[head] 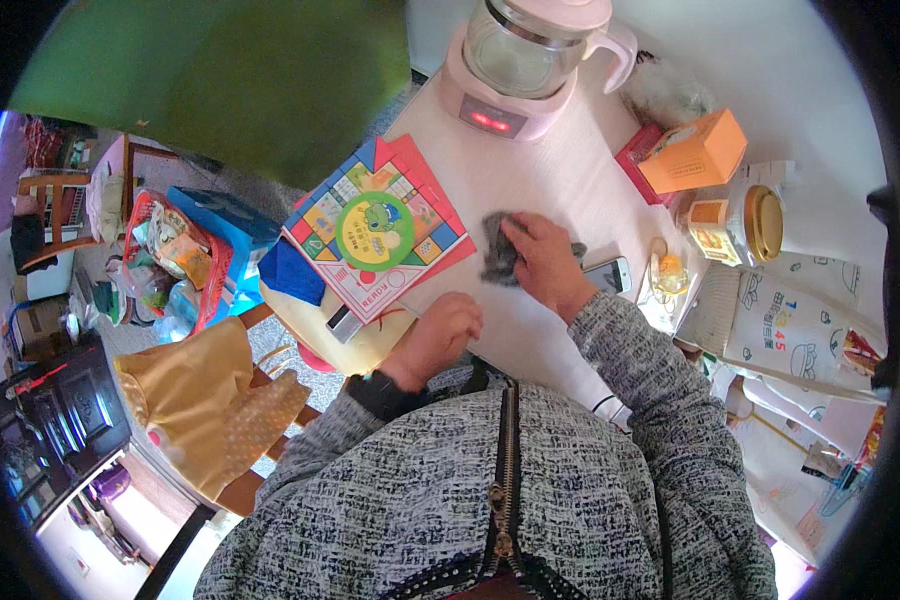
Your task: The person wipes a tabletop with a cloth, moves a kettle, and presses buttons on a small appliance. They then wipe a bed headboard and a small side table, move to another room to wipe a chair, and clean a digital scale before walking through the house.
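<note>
My right hand [544, 259] presses a crumpled dark grey cloth [501, 251] against the pale tabletop [487, 169]. Just right of that hand lies a smartphone [607, 276], partly covered by the wrist. My left hand [446, 330] rests near the table's front edge, fingers loosely curled; whether it holds anything is hidden. Beyond it, to the left, lie colourful board-game sheets [420, 210] with a round green-rimmed disc [375, 231] on top. A blue cloth [292, 271] and a small grey-white device [343, 324] sit beside the sheets.
A pink electric kettle with a glass jug [525, 64] stands at the far end, its display lit. Along the right are an orange box [694, 154], a gold-lidded jar [761, 223] and a glass cup [667, 274]. A chair [251, 480] and a red basket [221, 277] are at left.
</note>
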Motion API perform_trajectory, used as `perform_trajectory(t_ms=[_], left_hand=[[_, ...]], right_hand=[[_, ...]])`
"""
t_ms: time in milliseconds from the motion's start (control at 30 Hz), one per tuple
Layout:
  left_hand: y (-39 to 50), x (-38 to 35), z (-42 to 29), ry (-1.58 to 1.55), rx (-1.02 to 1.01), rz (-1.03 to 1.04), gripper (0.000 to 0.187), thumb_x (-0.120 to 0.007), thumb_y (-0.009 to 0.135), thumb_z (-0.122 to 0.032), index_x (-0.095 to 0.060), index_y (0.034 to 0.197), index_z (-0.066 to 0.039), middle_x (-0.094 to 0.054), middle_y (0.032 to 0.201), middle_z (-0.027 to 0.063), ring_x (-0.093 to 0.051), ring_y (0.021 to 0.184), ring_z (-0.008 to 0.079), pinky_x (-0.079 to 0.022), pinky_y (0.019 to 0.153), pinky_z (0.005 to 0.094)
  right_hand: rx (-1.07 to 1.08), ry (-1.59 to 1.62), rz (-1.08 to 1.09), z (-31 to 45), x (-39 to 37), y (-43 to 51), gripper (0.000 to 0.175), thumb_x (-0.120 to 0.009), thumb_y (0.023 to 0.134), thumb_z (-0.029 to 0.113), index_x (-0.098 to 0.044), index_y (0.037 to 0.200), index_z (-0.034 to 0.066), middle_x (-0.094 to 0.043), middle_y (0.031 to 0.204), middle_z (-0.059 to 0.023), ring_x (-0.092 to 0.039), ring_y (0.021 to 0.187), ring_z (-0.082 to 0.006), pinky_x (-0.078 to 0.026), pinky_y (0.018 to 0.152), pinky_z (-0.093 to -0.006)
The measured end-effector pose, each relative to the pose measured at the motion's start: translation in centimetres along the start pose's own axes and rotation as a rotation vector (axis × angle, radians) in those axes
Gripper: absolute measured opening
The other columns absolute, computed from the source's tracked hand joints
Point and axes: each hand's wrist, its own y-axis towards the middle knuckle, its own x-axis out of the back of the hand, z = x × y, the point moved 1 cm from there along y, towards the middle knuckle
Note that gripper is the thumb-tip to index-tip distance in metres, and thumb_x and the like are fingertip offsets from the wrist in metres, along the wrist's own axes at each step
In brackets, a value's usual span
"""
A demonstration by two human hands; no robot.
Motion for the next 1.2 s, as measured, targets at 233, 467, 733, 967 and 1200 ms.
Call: perform_trajectory(t_ms=[233, 467, 733, 967, 1200], left_hand=[[-6.6, 8.9, -2.4, 0.639, 0.393, -0.731, 0.017, -0.056, 0.081, 0.001, -0.055, 0.098, -0.002, -0.057, 0.1, 0.0126, -0.054, 0.094, 0.0257, -0.043, 0.084, 0.0337], [-8.3, 10.1, 0.9, -0.66, 0.924, -1.013, 0.053, -0.06, 0.088, -0.021, -0.035, 0.129, 0.0, -0.051, 0.114, 0.0103, -0.052, 0.102, 0.0187, -0.046, 0.082, 0.0324], [-6.5, 8.0, 2.7, -0.627, 0.91, -0.749, 0.03, -0.044, 0.094, -0.012, -0.044, 0.12, 0.003, -0.055, 0.116, 0.0149, -0.059, 0.1, 0.0233, -0.052, 0.08, 0.034], [-6.6, 9.2, 3.6, -0.569, 0.894, -0.607, 0.028, -0.045, 0.091, -0.002, -0.045, 0.118, 0.003, -0.057, 0.113, 0.0135, -0.061, 0.097, 0.0234, -0.052, 0.083, 0.0366], [-7.0, 9.9, 3.3, -0.506, 0.915, -0.464, 0.02, -0.051, 0.09, -0.007, -0.048, 0.108, 0.001, -0.059, 0.103, 0.0124, -0.062, 0.088, 0.0202, -0.054, 0.077, 0.0362]], right_hand=[[-0.366, -0.091, -0.319, -5.6, 3.4, 4.5, 0.053, -0.06, 0.076, 0.021, -0.049, 0.123, -0.002, -0.046, 0.123, -0.0282, -0.044, 0.116, -0.0406, -0.036, 0.099, -0.0433], [-0.396, -0.249, -0.054, -3.6, 1.0, 4.1, 0.087, -0.073, 0.066, 0.038, -0.036, 0.132, -0.0037, -0.032, 0.136, -0.0252, -0.031, 0.127, -0.039, -0.032, 0.101, -0.0473], [-0.177, -0.003, 0.121, 2.9, 0.2, -0.2, 0.103, -0.082, 0.052, 0.037, -0.033, 0.134, -0.0012, -0.031, 0.137, -0.0236, -0.03, 0.129, -0.0371, -0.029, 0.101, -0.0497], [-0.231, -0.002, 0.028, 7.0, -2.1, -4.4, 0.057, -0.053, 0.075, 0.009, -0.04, 0.13, 0.0006, -0.035, 0.137, -0.0177, -0.032, 0.13, -0.0323, -0.026, 0.101, -0.0483], [-0.129, 0.271, -0.041, 9.8, -3.0, -8.9, 0.041, -0.053, 0.073, 0.008, -0.056, 0.114, 0.0059, -0.049, 0.126, -0.0102, -0.041, 0.124, -0.023, -0.032, 0.093, -0.04]])
